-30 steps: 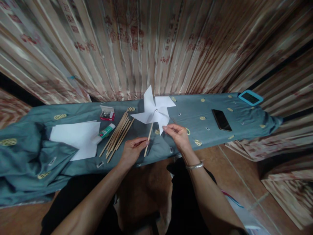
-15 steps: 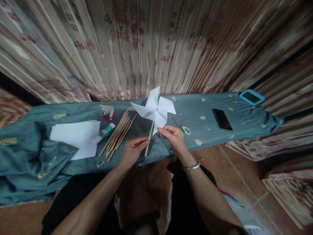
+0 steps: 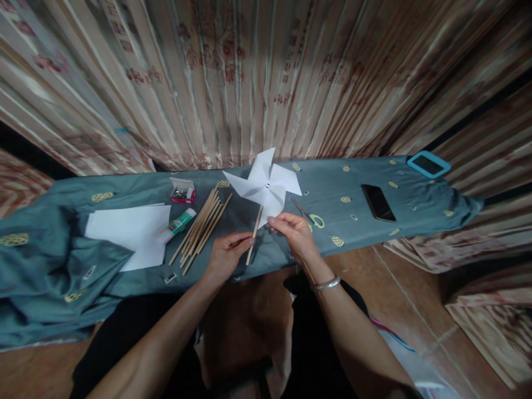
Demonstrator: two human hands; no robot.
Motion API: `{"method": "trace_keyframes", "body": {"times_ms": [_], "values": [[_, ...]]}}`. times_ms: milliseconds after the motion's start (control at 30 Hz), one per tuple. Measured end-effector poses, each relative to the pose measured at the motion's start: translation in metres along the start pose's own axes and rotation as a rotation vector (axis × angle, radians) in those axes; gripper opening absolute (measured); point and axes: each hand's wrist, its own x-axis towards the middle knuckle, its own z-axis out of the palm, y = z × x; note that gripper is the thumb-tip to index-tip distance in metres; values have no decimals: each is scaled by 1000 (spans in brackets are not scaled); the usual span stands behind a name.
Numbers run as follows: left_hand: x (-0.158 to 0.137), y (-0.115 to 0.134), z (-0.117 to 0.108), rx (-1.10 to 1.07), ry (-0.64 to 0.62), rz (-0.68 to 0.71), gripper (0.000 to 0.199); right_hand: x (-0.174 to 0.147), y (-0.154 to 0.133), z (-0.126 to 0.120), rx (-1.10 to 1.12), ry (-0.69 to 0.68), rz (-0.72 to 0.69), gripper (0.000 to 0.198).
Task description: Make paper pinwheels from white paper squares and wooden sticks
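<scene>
1. Fingers of the left hand [image 3: 224,257] pinched 1 wooden stick [image 3: 250,255]; those of the right hand [image 3: 297,235] pinched the lowest of 4 blades on 1 white pinwheel [image 3: 274,194], held at the stick's upper end.
2. About lay 1 uncountable bundle of rods [image 3: 201,230], 1 green tube [image 3: 180,221], 1 open box [image 3: 183,193], 1 phone [image 3: 378,203].
3. Patterned blue-green cloth [image 3: 324,185] covered the surface; pleated curtains [image 3: 257,83] hung behind it.

left hand [image 3: 226,255]: pinching stick [image 3: 255,231] | right hand [image 3: 296,233]: pinching pinwheel [image 3: 269,194] (white paper) | scissors [image 3: 306,214]: nearby
</scene>
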Motion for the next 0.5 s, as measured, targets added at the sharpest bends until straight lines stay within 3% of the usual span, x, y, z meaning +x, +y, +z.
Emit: {"method": "trace_keyframes", "body": {"times_ms": [300,500], "values": [[0,1,2,9,-6,-4,31,0,0,0,56,-34,19,27],[-1,3,2,-10,-15,-7,28,1,4,3,-19,-29,8,31]]}}
